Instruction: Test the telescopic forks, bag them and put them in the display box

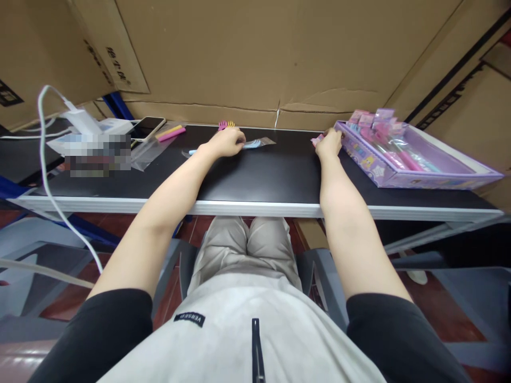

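Note:
My left hand [227, 142] rests on the black table [259, 175], fingers curled down on a clear plastic sleeve with a light blue item [257, 143] inside. Just beyond that hand lie small pink and yellow clips [225, 125]. My right hand [329, 143] is closed around a small pink item [316, 140] at the left corner of a purple cardboard tray [415, 165]. The tray holds several pink and purple packaged items [379, 127].
At the back left lie a phone [148, 126], pink and yellow sticks [171, 132], clear bags [146, 151] and a white charger [82, 119] with a cable hanging off the table's edge. Cardboard boxes [255, 58] wall the far side. Grey plastic chairs stand below.

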Available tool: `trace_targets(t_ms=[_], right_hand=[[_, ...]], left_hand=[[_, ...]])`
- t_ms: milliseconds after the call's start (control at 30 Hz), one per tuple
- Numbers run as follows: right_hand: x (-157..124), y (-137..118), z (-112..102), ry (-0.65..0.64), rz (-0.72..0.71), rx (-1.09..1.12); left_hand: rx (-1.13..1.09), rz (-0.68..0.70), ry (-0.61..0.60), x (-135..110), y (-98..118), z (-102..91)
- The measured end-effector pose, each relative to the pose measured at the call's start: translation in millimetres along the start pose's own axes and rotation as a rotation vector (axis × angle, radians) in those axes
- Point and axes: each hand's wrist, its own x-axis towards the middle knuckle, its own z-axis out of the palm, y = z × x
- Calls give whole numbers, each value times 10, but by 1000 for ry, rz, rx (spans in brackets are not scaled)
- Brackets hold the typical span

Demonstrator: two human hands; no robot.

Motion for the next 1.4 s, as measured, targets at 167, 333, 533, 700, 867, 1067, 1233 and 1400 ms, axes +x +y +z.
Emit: trace_targets(t_ms=[167,333,533,700,867,1067,1233,1400], right_hand=[[-60,-65,-60,8,1,-16],[-35,-97,-53,35,-7,-23],[-70,-133,-97,4,-27,-42],[-99,-153,-125,0,-55,-32],[-122,-176,-144,8,-83,-15],[-127,-220,-168,-21,-31,-32],[-104,-248,-128,-24,38,47],[-159,-355,-128,-49,21,42]], left_hand=[[15,74,-18,123,103,-13],[112,83,-97,211,320,-56],[123,44,-149,325,575,-44],[142,24,-173,448,709,1],[134,-30,-236,503,838,-29],[94,-59,-263,501,953,-33],[65,-66,-270,469,1010,26],[91,-28,-278,465,1002,37]])
